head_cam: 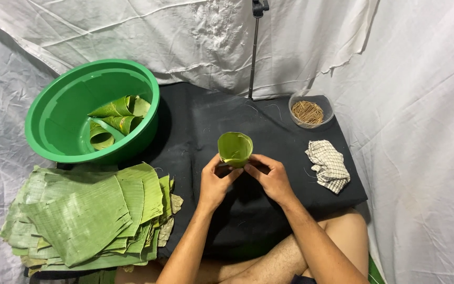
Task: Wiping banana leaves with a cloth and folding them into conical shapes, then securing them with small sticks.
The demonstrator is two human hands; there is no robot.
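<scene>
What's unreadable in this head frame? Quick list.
- Rolled green leaf cup: its lower half, hidden by the left hand and right hand in the head view.
- Round green plastic basin: the basin's near wall hides the lower part of the rolled leaf cones.
- Stack of flat green leaf sheets: count unclear, cut by the bottom edge.
- Thin black stand pole: top cut off.

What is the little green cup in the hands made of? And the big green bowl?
The little cup, held by the left hand and right hand, looks like rolled leaf: matte green with fine ribs, like the leaf stack. The big bowl seems to be plastic: smooth, glossy, evenly coloured.
</scene>
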